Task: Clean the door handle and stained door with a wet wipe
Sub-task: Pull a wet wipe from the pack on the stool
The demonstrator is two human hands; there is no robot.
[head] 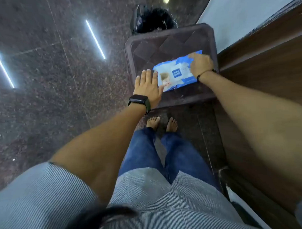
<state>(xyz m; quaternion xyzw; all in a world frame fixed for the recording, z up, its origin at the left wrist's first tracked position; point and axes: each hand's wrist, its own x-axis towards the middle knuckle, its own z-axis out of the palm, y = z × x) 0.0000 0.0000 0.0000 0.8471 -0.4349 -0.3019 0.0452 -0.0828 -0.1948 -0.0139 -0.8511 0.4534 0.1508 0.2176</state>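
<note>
1. The wet wipe pack (177, 72) is a soft, flat rectangular pouch of glossy plastic film, blue and white, with a square blue logo patch near its middle and a printed picture at its left end.
2. It lies on top of a dark brown stool (161, 48), whose square moulded top has rounded corners, a raised rim and a diamond-quilted pattern.
3. The stool stands on a polished speckled granite floor (41, 76), dark and shiny, with thin joints between the slabs and bright strip-light reflections.
4. Beside the stool on the right runs a brown wood-grain door (266, 71), smooth and matte, with a pale panel above it.
5. Behind the stool sits a bin lined with a crinkled black plastic bag (153, 19).
6. The left hand (148, 87) lies flat with straight, spread fingers at the pack's left end; its grip is released, with only the thumb resting on the film.
7. A black watch (139, 101) with a rubbery strap circles that wrist.
8. The right hand (201, 63) rests on the pack's right end, fingers bent down over the far edge; motion blur hides whether they pinch the film, so I cannot tell its grip.
9. A thin dark bracelet (205, 72) sits on that wrist.
</note>
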